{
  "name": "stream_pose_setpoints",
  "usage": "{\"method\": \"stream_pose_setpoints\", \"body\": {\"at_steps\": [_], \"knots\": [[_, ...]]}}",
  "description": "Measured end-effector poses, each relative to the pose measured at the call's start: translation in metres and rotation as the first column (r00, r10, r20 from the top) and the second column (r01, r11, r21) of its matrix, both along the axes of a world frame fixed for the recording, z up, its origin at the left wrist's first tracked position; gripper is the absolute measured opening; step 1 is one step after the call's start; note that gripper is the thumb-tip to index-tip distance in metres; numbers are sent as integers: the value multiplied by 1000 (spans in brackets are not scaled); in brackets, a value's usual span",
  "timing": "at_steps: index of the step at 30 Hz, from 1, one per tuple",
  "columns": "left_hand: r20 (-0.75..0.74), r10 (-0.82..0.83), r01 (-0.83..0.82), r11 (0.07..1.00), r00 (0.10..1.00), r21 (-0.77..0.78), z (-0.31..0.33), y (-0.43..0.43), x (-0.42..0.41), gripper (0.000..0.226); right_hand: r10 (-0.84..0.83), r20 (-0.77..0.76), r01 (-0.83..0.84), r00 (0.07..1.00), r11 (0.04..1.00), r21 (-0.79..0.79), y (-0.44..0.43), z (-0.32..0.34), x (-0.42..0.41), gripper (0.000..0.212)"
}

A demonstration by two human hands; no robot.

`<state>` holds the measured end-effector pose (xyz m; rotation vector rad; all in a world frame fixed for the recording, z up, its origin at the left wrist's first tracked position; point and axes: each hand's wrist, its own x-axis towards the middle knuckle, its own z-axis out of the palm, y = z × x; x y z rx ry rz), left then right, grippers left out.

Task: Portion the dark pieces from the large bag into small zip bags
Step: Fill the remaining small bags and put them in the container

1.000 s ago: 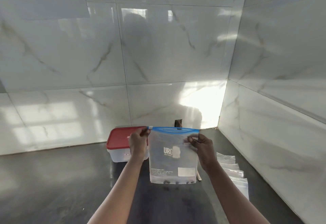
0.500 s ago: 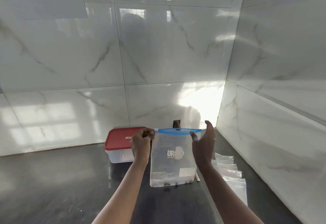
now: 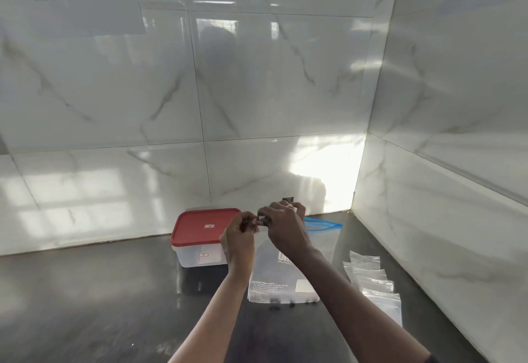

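At the counter middle: big bag (image 3: 285, 277) stands up, see-through and floppy, blue zip strip on top.
Change: right hand (image 3: 285, 231) crossed to 9 o'clock, meeting left hand (image 3: 238, 234); opening may start.
Hands: both pinch the bag's top corner.
Dark pieces (image 3: 281, 302): few, at bag's bottom.
Small bags (image 3: 371, 282): flat, shiny, at 3 o'clock.
Box (image 3: 200, 237): red lid, at 9 o'clock.

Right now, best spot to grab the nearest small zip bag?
Take the nearest small zip bag by its near edge, from the right with the right hand. It lies flat, lowest in the overlapping row, its far edge under the next bag.
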<state>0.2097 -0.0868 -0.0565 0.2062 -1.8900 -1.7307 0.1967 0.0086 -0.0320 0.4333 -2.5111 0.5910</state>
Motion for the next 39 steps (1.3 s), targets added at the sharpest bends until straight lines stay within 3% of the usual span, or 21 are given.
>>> {"method": "stream_pose_setpoints", "body": {"at_steps": [7,11,16,18,21,23,25,27,29,32,36,39], "knots": [[-66,32,-44,980,997,-196,3,7,-7,35,-24,-47,27,999,997,77,2,17,-1,22],[-78,82,-94,982,994,-162,8,-1,-12,33,-70,-49,75,996,993,92,21,23,-3,20],[-63,142,-146,987,988,-65,10,-25,-26,31,-204,84,176,975,948,265,64,35,-8,23],[-69,154,-157,986,986,-54,11,-30,-31,30,-254,132,212,958,940,267,80,38,-12,26],[-82,116,-120,991,990,-52,11,-25,-35,33,-267,242,252,933,963,93,93,35,-19,29],[-80,83,-84,996,993,-13,10,-21,-36,37,-182,310,249,933,949,-192,96,27,-24,26],[-58,36,-34,999,998,24,7,-18,-38,39,-46,336,210,941,859,-467,101,12,-28,15],[-9,-7,8,998,1000,68,2,-19,-39,35,83,429,210,899,779,-591,105,-7,-29,33],[35,-31,27,995,999,93,-5,-23,-39,31,179,544,255,820,736,-627,104,-29,-30,50],[87,-114,108,992,990,68,-22,-29,-36,16,250,640,303,726,719,-625,93,-58,-31,42],[234,-161,169,985,959,-16,-39,-37,-34,47,216,644,340,734,705,-623,79,-77,-39,15],[287,-192,211,977,938,-35,-54,-47,-38,28,217,641,340,736,700,-627,75,-83,-45,25]]}}
